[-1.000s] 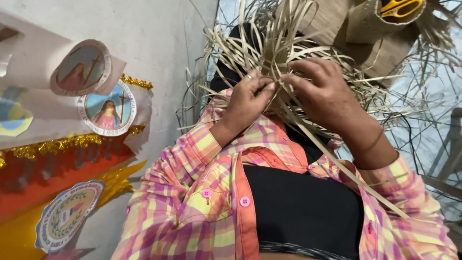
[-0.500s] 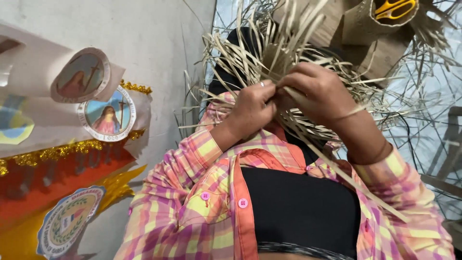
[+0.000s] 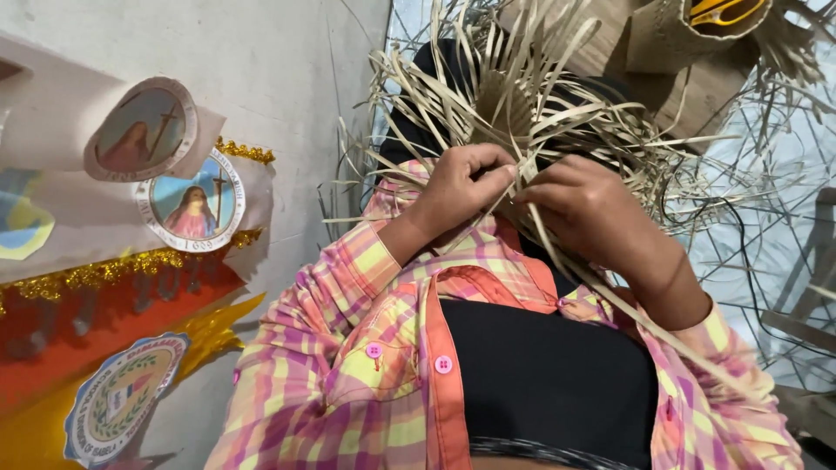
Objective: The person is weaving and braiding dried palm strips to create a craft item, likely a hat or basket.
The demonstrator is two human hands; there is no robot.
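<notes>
Two hands work one woven piece: left hand (image 3: 461, 187) pinching dry palm strips (image 3: 522, 104), right hand (image 3: 592, 213) closed on others. I judge the weave (image 3: 505, 100) partly done, possibly early; many loose ends remain.

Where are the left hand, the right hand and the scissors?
left hand (image 3: 461, 184), head view, back of hand
right hand (image 3: 585, 207), head view, knuckles
scissors (image 3: 721, 10), head view, yellow handles

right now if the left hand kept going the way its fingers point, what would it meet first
The left hand curls toward the right hand, with pale straw strips pinched between them. It would likely meet those strips at once, then the right hand's fingertips, though depth is hard to judge.
</notes>
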